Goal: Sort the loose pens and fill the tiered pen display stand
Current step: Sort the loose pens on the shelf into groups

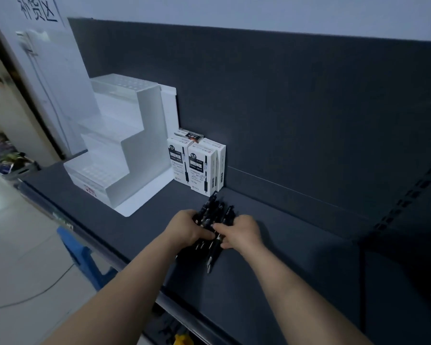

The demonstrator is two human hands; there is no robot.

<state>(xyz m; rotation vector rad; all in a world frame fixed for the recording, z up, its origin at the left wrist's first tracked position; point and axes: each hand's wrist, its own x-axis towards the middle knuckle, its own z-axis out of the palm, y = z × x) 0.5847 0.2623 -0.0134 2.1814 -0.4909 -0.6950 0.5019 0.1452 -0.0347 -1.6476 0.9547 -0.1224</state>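
A bunch of black pens (215, 215) lies on the dark shelf (296, 257), pointing away from me. My left hand (186, 227) grips the bunch from the left, fingers curled over the barrels. My right hand (241, 231) holds the same bunch from the right, thumb and fingers around the pens. The white tiered pen display stand (120, 145) sits at the shelf's left end, its perforated steps holding no pens.
White pen boxes (197, 163) stand against the back panel just right of the stand, one smaller box lying on top. A blue stool (82, 255) and a cable lie on the floor to the left. A slotted upright (408, 192) rises at the right.
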